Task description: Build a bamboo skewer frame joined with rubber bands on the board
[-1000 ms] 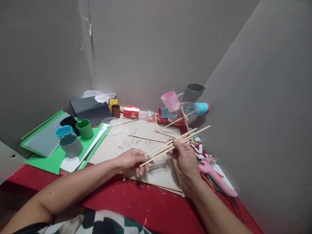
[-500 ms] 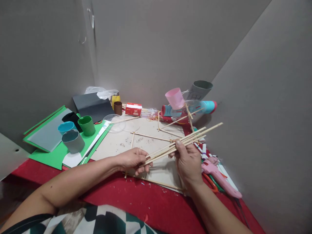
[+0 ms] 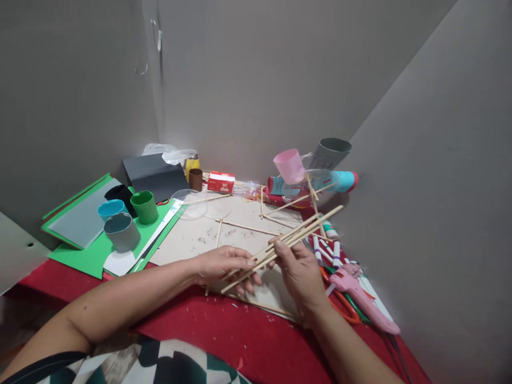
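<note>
Several thin wooden sticks [image 3: 298,233] lie in a loose bundle, slanting up to the right across both hands. My right hand [image 3: 298,269] grips them near the middle, thumb on top. My left hand [image 3: 232,266] is closed around their lower left part, with the stick ends poking out below the fingers. Beneath the hands, a frame of joined sticks [image 3: 250,226] rests on a pale board [image 3: 180,245]; the hands hide part of it. Behind it stands another stick structure [image 3: 286,207].
To the right lie a pink glue gun [image 3: 366,298], orange-handled scissors [image 3: 346,309] and markers [image 3: 336,253]. On the left, coloured cups [image 3: 122,233] stand on green sheets [image 3: 78,258]. At the back are a red box [image 3: 221,182], a pink cup [image 3: 289,166] and a blue tube [image 3: 340,181].
The stick bundle has slid down and left through my hands, its lower ends now reaching past my left fingers. My right hand has shifted slightly left.
</note>
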Tool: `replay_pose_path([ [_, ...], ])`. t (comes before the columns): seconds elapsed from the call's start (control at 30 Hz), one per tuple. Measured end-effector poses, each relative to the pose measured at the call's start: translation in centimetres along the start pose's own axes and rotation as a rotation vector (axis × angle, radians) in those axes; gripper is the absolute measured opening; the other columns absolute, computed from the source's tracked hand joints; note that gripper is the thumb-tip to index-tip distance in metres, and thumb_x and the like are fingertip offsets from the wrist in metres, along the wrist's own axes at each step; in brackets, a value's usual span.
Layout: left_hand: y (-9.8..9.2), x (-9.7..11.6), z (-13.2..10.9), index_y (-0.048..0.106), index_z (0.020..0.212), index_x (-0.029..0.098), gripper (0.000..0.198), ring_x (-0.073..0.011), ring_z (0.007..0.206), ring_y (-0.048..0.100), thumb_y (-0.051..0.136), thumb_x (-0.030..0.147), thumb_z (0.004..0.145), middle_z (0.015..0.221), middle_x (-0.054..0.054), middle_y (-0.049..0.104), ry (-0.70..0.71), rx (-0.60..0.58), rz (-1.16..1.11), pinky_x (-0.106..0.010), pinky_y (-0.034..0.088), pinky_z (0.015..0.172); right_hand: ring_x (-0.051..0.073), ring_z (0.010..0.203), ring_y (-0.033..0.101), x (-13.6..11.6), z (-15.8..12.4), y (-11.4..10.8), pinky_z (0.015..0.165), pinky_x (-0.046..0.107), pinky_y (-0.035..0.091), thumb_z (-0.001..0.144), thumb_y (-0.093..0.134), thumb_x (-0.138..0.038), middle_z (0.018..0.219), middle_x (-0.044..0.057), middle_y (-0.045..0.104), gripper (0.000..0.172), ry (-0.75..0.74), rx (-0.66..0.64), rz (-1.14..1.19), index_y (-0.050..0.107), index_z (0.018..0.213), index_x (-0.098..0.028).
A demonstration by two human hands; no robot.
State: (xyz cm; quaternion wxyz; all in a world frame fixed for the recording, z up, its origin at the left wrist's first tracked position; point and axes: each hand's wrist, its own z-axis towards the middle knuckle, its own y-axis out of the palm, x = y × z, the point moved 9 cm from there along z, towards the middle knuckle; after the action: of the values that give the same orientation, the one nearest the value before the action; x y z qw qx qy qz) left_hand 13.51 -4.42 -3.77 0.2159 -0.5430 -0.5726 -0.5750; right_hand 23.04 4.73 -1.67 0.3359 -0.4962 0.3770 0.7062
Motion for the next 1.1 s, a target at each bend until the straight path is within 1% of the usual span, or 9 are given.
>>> replay_pose_path([
  [0.1, 0.8, -0.1, -0.4, 0.06, 0.096, 0.013, 0.04, -0.0051, 0.039, 0.045, 0.061, 0.05, 0.081, 0.066, 0.0, 0.061, 0.055, -0.02, 0.117, -0.018, 0.033, 0.037, 0.013, 0.053, 0.059, 1.1, -0.5, 1.3, 0.052, 0.026, 0.05, 0.08, 0.071, -0.039, 0.064, 0.001, 0.064, 0.021, 0.08, -0.104, -0.001, 0.069, 0.081, -0.018],
  [0.17, 0.9, 0.1, -0.5, 0.059, 0.095, 0.013, 0.04, -0.0028, 0.033, 0.029, 0.055, 0.051, 0.085, 0.059, 0.004, 0.055, 0.105, -0.011, 0.13, -0.017, 0.021, 0.032, 0.013, 0.053, 0.059, 1.1, -0.6, 1.6, 0.053, 0.026, 0.05, 0.078, 0.072, -0.039, 0.065, 0.001, 0.065, 0.021, 0.097, -0.115, 0.013, 0.07, 0.081, -0.018],
  [0.23, 0.8, 0.2, -0.5, 0.059, 0.096, 0.013, 0.039, -0.0028, 0.033, 0.022, 0.052, 0.051, 0.087, 0.057, 0.005, 0.052, 0.132, -0.006, 0.095, -0.018, 0.016, 0.031, 0.013, 0.053, 0.059, 1.0, -0.4, 2.0, 0.053, 0.026, 0.05, 0.077, 0.073, -0.039, 0.066, 0.001, 0.065, 0.022, 0.117, -0.129, 0.043, 0.07, 0.082, -0.018],
  [0.43, 0.4, 0.5, -0.3, 0.058, 0.104, 0.014, 0.042, -0.0023, 0.032, 0.027, 0.053, 0.051, 0.086, 0.064, 0.002, 0.059, 0.156, 0.015, 0.052, -0.016, 0.02, 0.031, 0.012, 0.05, 0.058, 0.9, -0.1, 2.1, 0.049, 0.023, 0.049, 0.071, 0.078, -0.037, 0.066, 0.001, 0.064, 0.023, 0.183, -0.11, 0.086, 0.07, 0.079, -0.017],
  [0.57, -0.3, 1.0, -0.1, 0.056, 0.096, 0.013, 0.038, -0.0026, 0.031, 0.032, 0.052, 0.05, 0.087, 0.063, 0.001, 0.061, 0.189, 0.095, 0.105, -0.016, 0.022, 0.03, 0.011, 0.049, 0.058, 1.1, 0.0, 1.7, 0.048, 0.022, 0.049, 0.071, 0.078, -0.039, 0.067, 0.001, 0.065, 0.026, 0.185, -0.088, 0.076, 0.069, 0.08, -0.016],
  [0.73, -1.8, 0.6, 0.2, 0.048, 0.087, 0.016, 0.037, -0.0065, 0.039, 0.049, 0.058, 0.051, 0.081, 0.065, -0.001, 0.065, 0.146, 0.191, 0.06, -0.016, 0.032, 0.037, 0.01, 0.046, 0.057, 0.9, 0.5, 0.5, 0.045, 0.02, 0.047, 0.071, 0.077, -0.041, 0.065, 0.0, 0.065, 0.028, 0.152, 0.01, 0.09, 0.065, 0.079, -0.018],
  [0.83, -2.2, 0.4, 0.1, 0.046, 0.08, 0.017, 0.036, -0.0043, 0.036, 0.043, 0.059, 0.051, 0.08, 0.062, 0.001, 0.064, 0.11, 0.214, 0.076, -0.016, 0.027, 0.036, 0.009, 0.045, 0.056, 0.5, 0.7, 0.0, 0.044, 0.018, 0.046, 0.071, 0.077, -0.04, 0.065, -0.002, 0.064, 0.027, 0.128, 0.045, 0.115, 0.065, 0.082, -0.019],
  [0.93, -1.9, 0.5, 0.0, 0.047, 0.077, 0.017, 0.036, -0.0027, 0.032, 0.034, 0.059, 0.051, 0.08, 0.062, 0.001, 0.063, 0.099, 0.173, 0.1, -0.017, 0.018, 0.033, 0.008, 0.046, 0.056, 0.1, 0.8, 0.0, 0.044, 0.018, 0.046, 0.07, 0.078, -0.04, 0.064, -0.002, 0.064, 0.028, 0.122, 0.046, 0.133, 0.065, 0.083, -0.018],
  [1.1, -1.7, 0.3, 0.2, 0.05, 0.071, 0.015, 0.039, -0.0024, 0.031, 0.03, 0.058, 0.053, 0.08, 0.059, 0.0, 0.062, 0.087, 0.126, 0.101, -0.02, 0.013, 0.033, 0.009, 0.046, 0.056, -0.3, 0.7, -0.1, 0.044, 0.018, 0.046, 0.07, 0.078, -0.039, 0.064, -0.002, 0.063, 0.028, 0.109, 0.052, 0.137, 0.065, 0.084, -0.019],
])
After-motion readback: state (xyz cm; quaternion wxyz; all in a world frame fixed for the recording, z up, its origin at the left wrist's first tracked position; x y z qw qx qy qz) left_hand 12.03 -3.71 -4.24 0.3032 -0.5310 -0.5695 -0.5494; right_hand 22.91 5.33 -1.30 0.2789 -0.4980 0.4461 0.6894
